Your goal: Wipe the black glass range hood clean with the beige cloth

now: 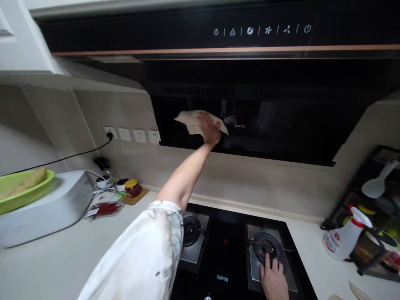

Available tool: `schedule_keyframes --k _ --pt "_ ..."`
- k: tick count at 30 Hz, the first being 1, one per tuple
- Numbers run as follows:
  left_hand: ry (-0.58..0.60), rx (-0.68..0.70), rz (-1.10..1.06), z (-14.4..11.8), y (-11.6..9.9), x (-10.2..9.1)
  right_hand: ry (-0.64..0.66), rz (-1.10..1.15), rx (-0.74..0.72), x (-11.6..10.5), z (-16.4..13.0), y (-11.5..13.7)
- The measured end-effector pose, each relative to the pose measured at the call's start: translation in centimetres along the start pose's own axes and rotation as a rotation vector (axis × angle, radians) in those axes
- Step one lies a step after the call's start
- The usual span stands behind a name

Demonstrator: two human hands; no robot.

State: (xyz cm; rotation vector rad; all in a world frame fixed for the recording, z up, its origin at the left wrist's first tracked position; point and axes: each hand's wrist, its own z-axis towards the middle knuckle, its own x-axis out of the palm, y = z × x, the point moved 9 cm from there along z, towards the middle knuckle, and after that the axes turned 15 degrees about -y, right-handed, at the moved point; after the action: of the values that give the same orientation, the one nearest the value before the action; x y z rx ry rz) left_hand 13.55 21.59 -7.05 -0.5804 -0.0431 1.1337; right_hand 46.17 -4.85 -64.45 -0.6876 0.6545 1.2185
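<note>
My left hand (209, 128) is raised and presses a pale cloth (193, 121) against the black glass front of the range hood (281, 121). My left arm in a white patterned sleeve (146, 258) stretches up from the lower middle. My right hand (274, 278) rests flat on the gas hob (225, 250), its fingers spread and touching the edge of the right burner (266, 246). The left burner (191, 230) lies partly behind my sleeve.
A spray bottle (342, 237) lies beside a dark rack (375, 208) at right. At left stand a white appliance (46, 208) with a green bowl (25, 189) on it, a jar (132, 187), red packets (104, 208), and wall sockets (133, 134) with a plugged cable.
</note>
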Motion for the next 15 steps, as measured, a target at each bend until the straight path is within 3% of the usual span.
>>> schedule_keyframes --k 3,6,9,15 --pt "0.159 0.250 -0.034 -5.6 -6.2 4.5 0.014 -0.004 -0.026 0.9 -0.3 -0.3" --pt "0.228 0.354 -0.040 -8.3 -8.2 6.3 0.036 -0.016 -0.032 1.1 -0.5 -0.4" --pt "0.236 0.445 -0.057 -7.3 -7.1 5.9 0.056 -0.068 -0.012 0.4 -0.4 -0.4" --pt "0.183 0.475 -0.076 -2.3 -1.7 3.9 0.076 -0.097 -0.021 -0.6 -0.4 -0.2"
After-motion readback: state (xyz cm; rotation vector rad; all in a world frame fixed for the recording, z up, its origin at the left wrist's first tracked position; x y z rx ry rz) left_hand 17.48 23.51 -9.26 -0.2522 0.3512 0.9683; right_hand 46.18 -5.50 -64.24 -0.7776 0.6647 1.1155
